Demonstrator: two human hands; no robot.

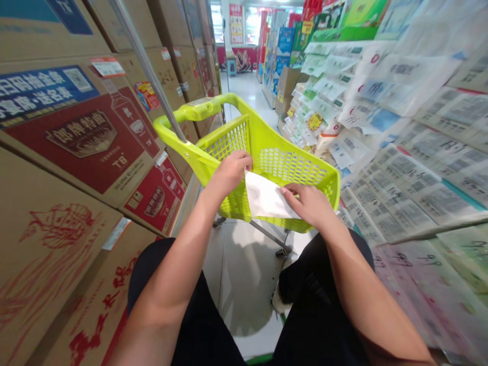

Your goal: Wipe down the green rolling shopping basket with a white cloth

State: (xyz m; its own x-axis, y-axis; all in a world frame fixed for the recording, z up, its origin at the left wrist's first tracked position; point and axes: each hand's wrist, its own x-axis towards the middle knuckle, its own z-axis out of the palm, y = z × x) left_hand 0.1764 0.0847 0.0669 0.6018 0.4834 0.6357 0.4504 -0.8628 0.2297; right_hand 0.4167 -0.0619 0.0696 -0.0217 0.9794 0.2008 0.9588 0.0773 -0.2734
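Observation:
A white sheet, paper or tissue by its look (269,195), is stretched between my two hands over the near side of a yellow-green shopping basket cart (290,162). My left hand (232,170) pinches the sheet's upper left corner with its fingers closed. At the other side, my right hand (308,201) has its thumb on top of the sheet and its fingers curled along the edge, gripping it. Through the cart's perforated walls I see little of its inside, and my hands and the sheet cover part of its near rim.
Stacked cardboard cartons (76,137) rise close on the left. Piled plastic-wrapped packs (412,168) line the right. A metal pole (147,66) slants down to the cart's handle. Ahead, the tiled aisle (246,89) runs past shelves to a small blue stool (231,66).

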